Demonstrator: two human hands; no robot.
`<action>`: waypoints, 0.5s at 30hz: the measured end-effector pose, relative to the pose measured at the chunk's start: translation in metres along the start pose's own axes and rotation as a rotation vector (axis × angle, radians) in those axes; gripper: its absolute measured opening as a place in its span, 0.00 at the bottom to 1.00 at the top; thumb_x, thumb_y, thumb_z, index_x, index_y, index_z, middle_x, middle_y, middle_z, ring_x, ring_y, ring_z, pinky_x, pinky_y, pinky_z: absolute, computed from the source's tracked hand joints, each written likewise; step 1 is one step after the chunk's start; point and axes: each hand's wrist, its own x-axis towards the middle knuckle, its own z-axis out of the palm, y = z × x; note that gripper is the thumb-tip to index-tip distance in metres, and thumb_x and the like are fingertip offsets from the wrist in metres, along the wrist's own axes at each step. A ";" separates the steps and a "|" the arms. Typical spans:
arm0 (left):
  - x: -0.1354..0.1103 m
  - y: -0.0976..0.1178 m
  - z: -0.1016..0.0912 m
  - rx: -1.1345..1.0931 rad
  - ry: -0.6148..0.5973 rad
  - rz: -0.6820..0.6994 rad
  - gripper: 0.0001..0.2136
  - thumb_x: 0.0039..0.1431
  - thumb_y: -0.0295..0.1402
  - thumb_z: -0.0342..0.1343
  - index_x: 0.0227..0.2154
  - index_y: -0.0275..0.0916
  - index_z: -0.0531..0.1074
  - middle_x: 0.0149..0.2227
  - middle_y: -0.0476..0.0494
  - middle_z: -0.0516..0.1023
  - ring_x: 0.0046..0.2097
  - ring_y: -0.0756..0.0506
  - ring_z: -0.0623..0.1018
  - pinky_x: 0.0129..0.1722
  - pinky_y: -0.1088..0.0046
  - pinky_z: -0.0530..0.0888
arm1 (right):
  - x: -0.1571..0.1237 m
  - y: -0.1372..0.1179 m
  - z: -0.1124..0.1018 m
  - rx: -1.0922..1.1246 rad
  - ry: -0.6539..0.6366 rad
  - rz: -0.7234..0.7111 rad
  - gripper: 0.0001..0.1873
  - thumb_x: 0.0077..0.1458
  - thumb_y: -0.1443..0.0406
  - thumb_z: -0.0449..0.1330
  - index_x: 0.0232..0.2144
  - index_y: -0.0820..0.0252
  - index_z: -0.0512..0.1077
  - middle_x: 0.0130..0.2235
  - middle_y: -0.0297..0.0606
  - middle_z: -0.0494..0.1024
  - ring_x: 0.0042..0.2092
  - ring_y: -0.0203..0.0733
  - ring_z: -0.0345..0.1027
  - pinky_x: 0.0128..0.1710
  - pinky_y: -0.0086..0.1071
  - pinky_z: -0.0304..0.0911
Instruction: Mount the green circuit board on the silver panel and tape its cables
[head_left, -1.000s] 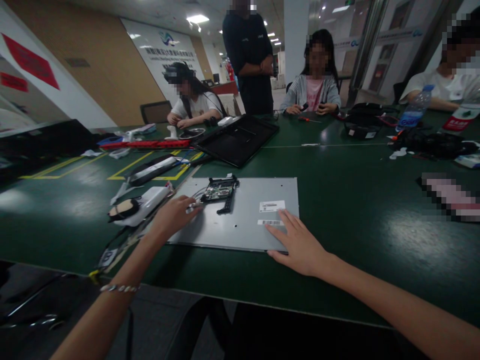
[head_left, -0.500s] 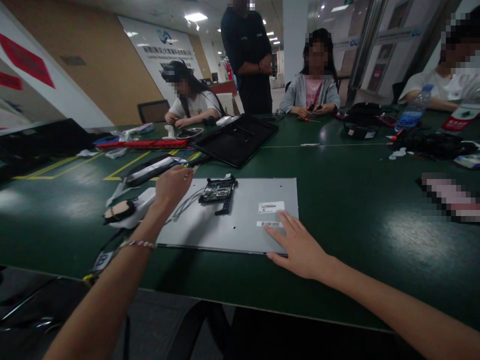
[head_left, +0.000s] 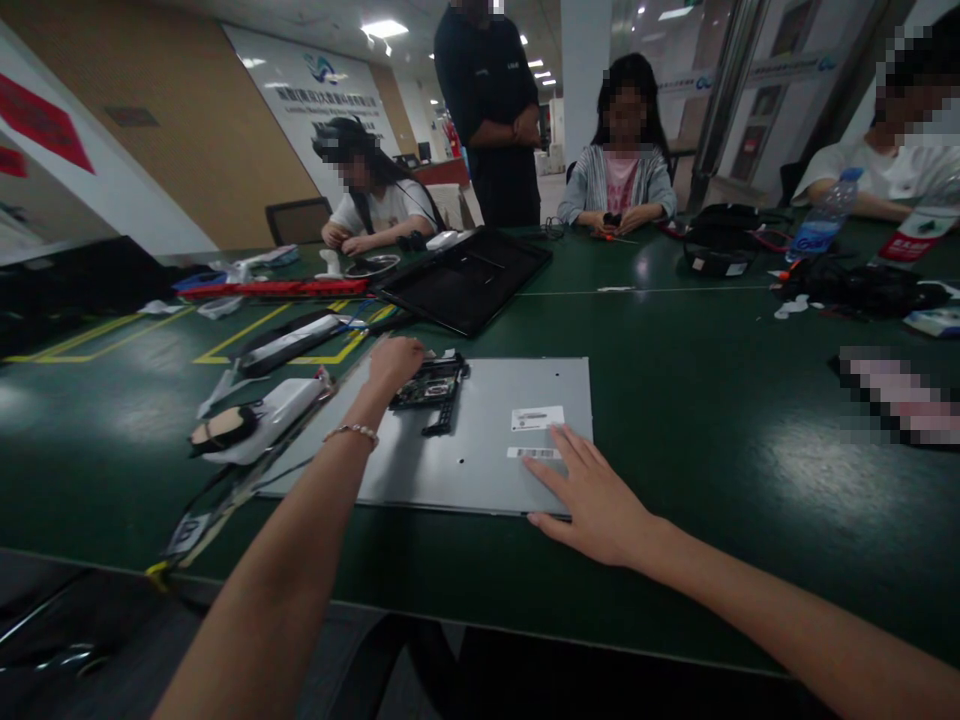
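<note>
Left hand (head_left: 395, 362) curled at edge of circuit board (head_left: 431, 384), grip unclear, right hand (head_left: 600, 497) spread flat on grey panel (head_left: 480, 440)

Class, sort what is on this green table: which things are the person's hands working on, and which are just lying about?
In hand: grey metal panel, pressed flat by the right hand; small circuit board on it, touched by the left hand.
Lying about: black frame, water bottle, red strip, white device beside the panel, black bag.
</note>
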 end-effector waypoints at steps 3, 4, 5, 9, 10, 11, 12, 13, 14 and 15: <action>-0.002 -0.022 0.015 0.051 0.165 -0.091 0.17 0.59 0.34 0.51 0.47 0.34 0.79 0.51 0.32 0.78 0.52 0.37 0.76 0.52 0.66 0.69 | 0.000 -0.001 0.000 -0.012 0.013 -0.010 0.39 0.62 0.44 0.50 0.69 0.54 0.53 0.73 0.48 0.38 0.71 0.60 0.28 0.68 0.53 0.34; -0.005 -0.030 0.020 0.045 0.225 -0.111 0.19 0.59 0.32 0.49 0.49 0.34 0.77 0.53 0.32 0.77 0.54 0.37 0.75 0.54 0.66 0.69 | -0.001 -0.001 0.000 -0.013 0.014 -0.011 0.39 0.62 0.44 0.50 0.69 0.54 0.54 0.73 0.48 0.38 0.71 0.61 0.28 0.68 0.53 0.34; -0.009 -0.038 0.023 0.027 0.276 -0.129 0.20 0.60 0.31 0.48 0.51 0.33 0.76 0.55 0.33 0.76 0.55 0.38 0.74 0.56 0.66 0.67 | -0.001 -0.001 0.000 -0.012 0.013 -0.013 0.39 0.62 0.44 0.50 0.69 0.54 0.53 0.73 0.47 0.38 0.71 0.61 0.28 0.68 0.53 0.34; -0.029 -0.067 0.030 -0.035 0.378 -0.223 0.20 0.60 0.28 0.47 0.53 0.29 0.73 0.54 0.33 0.76 0.56 0.40 0.72 0.60 0.65 0.64 | -0.001 0.000 -0.001 -0.001 0.004 -0.011 0.40 0.62 0.42 0.49 0.70 0.53 0.51 0.73 0.45 0.36 0.71 0.60 0.28 0.68 0.53 0.34; -0.033 -0.073 0.030 -0.036 0.376 -0.237 0.20 0.59 0.28 0.47 0.52 0.28 0.73 0.53 0.32 0.76 0.55 0.40 0.73 0.60 0.64 0.64 | -0.002 0.000 -0.001 -0.001 0.001 -0.012 0.40 0.62 0.42 0.49 0.70 0.52 0.51 0.73 0.45 0.36 0.71 0.60 0.28 0.68 0.53 0.34; -0.036 -0.077 0.030 -0.035 0.373 -0.247 0.20 0.59 0.27 0.47 0.52 0.27 0.74 0.52 0.31 0.77 0.54 0.39 0.73 0.59 0.63 0.64 | -0.002 0.001 0.000 -0.001 -0.001 -0.013 0.40 0.62 0.42 0.49 0.70 0.52 0.51 0.73 0.44 0.36 0.72 0.60 0.28 0.68 0.53 0.33; -0.038 -0.080 0.030 -0.037 0.371 -0.252 0.20 0.59 0.26 0.47 0.51 0.27 0.74 0.51 0.30 0.77 0.54 0.39 0.74 0.59 0.62 0.64 | -0.002 0.001 0.000 -0.001 -0.003 -0.012 0.40 0.62 0.42 0.49 0.70 0.51 0.51 0.73 0.44 0.36 0.72 0.60 0.28 0.68 0.53 0.33; -0.038 -0.081 0.029 -0.039 0.371 -0.251 0.20 0.59 0.26 0.46 0.51 0.27 0.74 0.51 0.30 0.77 0.54 0.38 0.74 0.59 0.62 0.64 | -0.002 0.002 0.000 -0.001 -0.004 -0.012 0.41 0.62 0.42 0.49 0.70 0.51 0.51 0.73 0.43 0.36 0.71 0.60 0.28 0.68 0.54 0.33; -0.037 -0.080 0.029 -0.043 0.369 -0.243 0.20 0.60 0.25 0.46 0.52 0.27 0.74 0.52 0.30 0.77 0.54 0.39 0.74 0.59 0.62 0.65 | -0.002 0.002 0.001 0.000 -0.005 -0.010 0.41 0.62 0.42 0.49 0.70 0.50 0.51 0.73 0.42 0.36 0.71 0.60 0.28 0.68 0.54 0.33; -0.035 -0.078 0.030 -0.047 0.365 -0.228 0.21 0.60 0.25 0.45 0.53 0.28 0.73 0.52 0.31 0.77 0.54 0.39 0.74 0.58 0.63 0.65 | -0.002 0.003 0.001 0.000 -0.006 -0.008 0.41 0.62 0.41 0.49 0.70 0.50 0.51 0.73 0.42 0.35 0.72 0.60 0.28 0.68 0.54 0.33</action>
